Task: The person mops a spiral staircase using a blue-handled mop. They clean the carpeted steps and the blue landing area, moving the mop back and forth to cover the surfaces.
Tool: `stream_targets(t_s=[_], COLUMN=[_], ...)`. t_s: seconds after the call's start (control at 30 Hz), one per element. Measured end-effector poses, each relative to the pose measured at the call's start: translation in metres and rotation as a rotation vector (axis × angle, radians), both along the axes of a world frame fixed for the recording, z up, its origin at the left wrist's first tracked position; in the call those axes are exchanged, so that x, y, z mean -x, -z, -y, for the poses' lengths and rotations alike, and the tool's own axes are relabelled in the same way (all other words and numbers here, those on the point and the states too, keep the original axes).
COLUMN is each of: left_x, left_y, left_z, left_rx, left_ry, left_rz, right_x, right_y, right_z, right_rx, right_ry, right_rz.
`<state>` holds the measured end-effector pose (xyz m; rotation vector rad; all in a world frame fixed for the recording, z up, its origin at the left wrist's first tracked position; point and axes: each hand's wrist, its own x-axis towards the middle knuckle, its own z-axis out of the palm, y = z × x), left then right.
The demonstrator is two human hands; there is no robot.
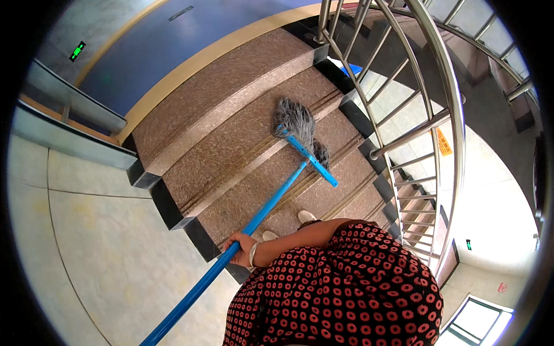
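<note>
My right hand (pixel 239 248), with a silver-coloured bangle at the wrist, is closed around the blue handle (pixel 197 287) of a mop. The arm reaches across the front of my patterned black-and-red garment (pixel 346 289). From the hand the handle slants up and right to a blue mop frame (pixel 309 156) with grey strands (pixel 296 119). The strands lie over the edge of a brown speckled stair step (pixel 229 142); some hang beyond the frame towards the step below. The handle's other end runs out of view at the lower left. My left hand is out of view.
Steps rise to a landing (pixel 225 73) beside a blue wall panel (pixel 186 39). A curved metal railing (pixel 454 112) borders the stairs at right; a pale wall (pixel 99 233) stands at left. My light shoes (pixel 306 216) are on the lower steps. More stairs (pixel 420 220) descend beyond the railing.
</note>
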<state>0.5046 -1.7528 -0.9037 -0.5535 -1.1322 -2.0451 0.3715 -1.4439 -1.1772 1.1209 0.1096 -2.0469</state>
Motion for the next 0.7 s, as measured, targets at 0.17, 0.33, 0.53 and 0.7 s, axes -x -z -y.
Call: stream_targets(t_s=[0.17,0.33,0.53,0.7], left_x=[0.014,0.049,0.075,0.067], left_y=[-0.020,-0.022,-0.003,0.003], left_z=[-0.043,-0.107,-0.170,-0.189], left_rx=[0.010,0.043,0.056,0.067], left_ry=[-0.049,0.100,0.106,0.130], left_rz=[0.068,0.214,0.311,0.274], right_x=[-0.010,-0.008,0.009,0.015], right_y=[0.002,0.015,0.050,0.036], right_z=[-0.034,-0.082,-0.122,-0.149], right_rx=[0.149,0.088,0.027,-0.060], right_ry=[-0.004,0.006,0.073,-0.047], right_rz=[0.085,0.189,0.505,0.535])
